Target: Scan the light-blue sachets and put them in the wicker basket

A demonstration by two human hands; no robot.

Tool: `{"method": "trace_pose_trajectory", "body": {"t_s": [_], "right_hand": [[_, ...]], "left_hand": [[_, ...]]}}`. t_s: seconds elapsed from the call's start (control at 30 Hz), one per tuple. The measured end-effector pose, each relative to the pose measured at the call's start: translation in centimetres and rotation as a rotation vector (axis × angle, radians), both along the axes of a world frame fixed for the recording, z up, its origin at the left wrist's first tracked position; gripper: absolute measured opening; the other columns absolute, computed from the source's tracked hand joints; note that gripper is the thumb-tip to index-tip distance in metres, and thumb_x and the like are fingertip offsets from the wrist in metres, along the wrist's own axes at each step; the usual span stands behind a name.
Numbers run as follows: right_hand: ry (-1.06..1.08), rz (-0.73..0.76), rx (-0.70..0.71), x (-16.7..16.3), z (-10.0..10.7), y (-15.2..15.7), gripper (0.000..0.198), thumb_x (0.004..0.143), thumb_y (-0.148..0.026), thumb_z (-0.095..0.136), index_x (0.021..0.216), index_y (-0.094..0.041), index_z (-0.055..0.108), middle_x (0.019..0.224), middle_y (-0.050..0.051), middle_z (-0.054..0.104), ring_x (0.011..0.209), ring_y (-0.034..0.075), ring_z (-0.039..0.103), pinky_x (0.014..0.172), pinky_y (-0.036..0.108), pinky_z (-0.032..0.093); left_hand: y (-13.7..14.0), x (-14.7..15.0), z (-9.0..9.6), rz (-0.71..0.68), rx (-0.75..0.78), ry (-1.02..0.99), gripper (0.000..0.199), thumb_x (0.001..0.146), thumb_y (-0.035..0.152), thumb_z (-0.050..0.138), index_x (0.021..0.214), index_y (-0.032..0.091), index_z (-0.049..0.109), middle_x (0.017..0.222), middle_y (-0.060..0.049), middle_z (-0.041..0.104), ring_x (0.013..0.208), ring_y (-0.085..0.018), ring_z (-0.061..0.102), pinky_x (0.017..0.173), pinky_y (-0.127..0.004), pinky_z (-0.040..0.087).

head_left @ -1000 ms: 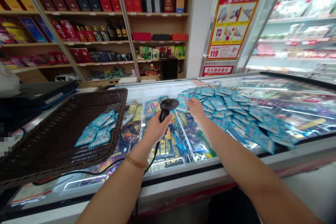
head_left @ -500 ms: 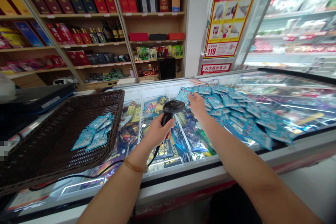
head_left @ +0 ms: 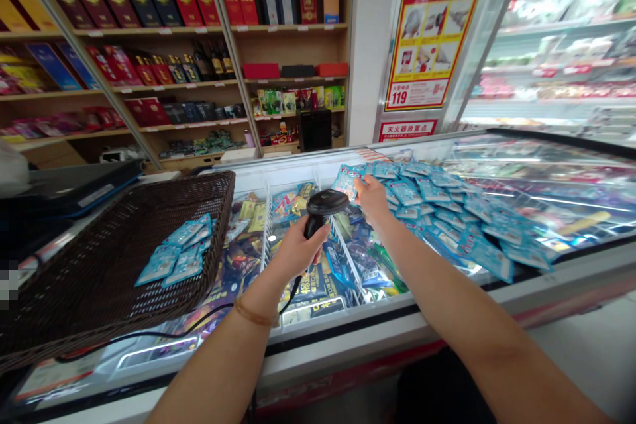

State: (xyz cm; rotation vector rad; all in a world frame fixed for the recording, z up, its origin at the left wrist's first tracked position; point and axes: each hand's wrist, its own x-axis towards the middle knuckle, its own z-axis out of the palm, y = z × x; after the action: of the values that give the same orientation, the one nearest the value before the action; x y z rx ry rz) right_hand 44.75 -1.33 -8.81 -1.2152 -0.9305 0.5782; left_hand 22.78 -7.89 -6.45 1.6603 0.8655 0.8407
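My left hand (head_left: 301, 246) is wrapped round the handle of a black barcode scanner (head_left: 326, 201), its head turned to the right. A black cord (head_left: 199, 326) runs from it toward the lower left. Between the fingers and thumb of my right hand (head_left: 371, 200) is a light blue packet (head_left: 345, 179), held up in front of the scanner head. Right behind that hand spreads a heap of similar blue packets (head_left: 447, 202) on the freezer's glass top. Several more blue packets (head_left: 179, 252) lie in a dark brown wicker basket (head_left: 99, 245) at the left.
Under the glass of the chest freezer (head_left: 342, 338) are bagged goods (head_left: 318, 288) in white wire dividers. Shelves (head_left: 288, 30) with boxes and bottles stand behind it. A red poster (head_left: 437, 26) hangs on the wall, with a lit display fridge (head_left: 561, 53) to its right.
Almost nothing differs: both hands, the scanner and the packet stay in place. The view has shifted very slightly.
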Motion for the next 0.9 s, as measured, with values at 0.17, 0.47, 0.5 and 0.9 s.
{"method": "trace_pose_trajectory", "body": {"t_s": [0.17, 0.47, 0.5, 0.9], "right_hand": [[0.023, -0.021, -0.010, -0.2, 0.2, -0.3, 0.035, 0.077, -0.059, 0.062, 0.081, -0.026, 0.053, 0.053, -0.007, 0.043, 0.052, 0.013, 0.047, 0.049, 0.024, 0.044], [0.232, 0.110, -0.086, -3.6, 1.3, 0.0, 0.027, 0.075, -0.045, 0.067, 0.076, -0.025, 0.050, 0.060, -0.007, 0.057, 0.057, 0.014, 0.059, 0.059, 0.029, 0.054], [0.245, 0.149, -0.096, -4.6, 1.7, 0.2, 0.024, 0.076, -0.042, 0.068, 0.077, -0.024, 0.052, 0.061, -0.006, 0.059, 0.057, 0.014, 0.060, 0.060, 0.029, 0.055], [0.201, 0.718, -0.140, -26.2, 7.2, 4.5, 0.023, 0.079, -0.037, 0.075, 0.076, -0.022, 0.060, 0.057, -0.006, 0.057, 0.056, 0.013, 0.059, 0.067, 0.031, 0.056]], "left_hand": [[0.2, 0.0, -0.4, -0.013, 0.003, 0.000, 0.029, 0.084, 0.047, 0.063, 0.084, 0.021, 0.050, 0.047, 0.008, 0.049, 0.036, -0.010, 0.047, 0.040, -0.022, 0.035], [-1.1, -2.2, 4.1, 0.245, -0.034, -0.062, 0.044, 0.078, 0.063, 0.064, 0.080, 0.020, 0.053, 0.050, 0.004, 0.054, 0.034, -0.010, 0.046, 0.035, -0.021, 0.033], [-1.4, -3.2, 5.0, 0.277, -0.066, -0.086, 0.046, 0.079, 0.064, 0.063, 0.080, 0.019, 0.054, 0.051, 0.003, 0.055, 0.034, -0.010, 0.046, 0.035, -0.021, 0.033], [-3.4, -19.5, 9.0, 0.836, -0.084, -0.123, 0.032, 0.086, 0.050, 0.060, 0.080, 0.019, 0.054, 0.059, 0.000, 0.058, 0.036, -0.011, 0.049, 0.033, -0.023, 0.040]]}}
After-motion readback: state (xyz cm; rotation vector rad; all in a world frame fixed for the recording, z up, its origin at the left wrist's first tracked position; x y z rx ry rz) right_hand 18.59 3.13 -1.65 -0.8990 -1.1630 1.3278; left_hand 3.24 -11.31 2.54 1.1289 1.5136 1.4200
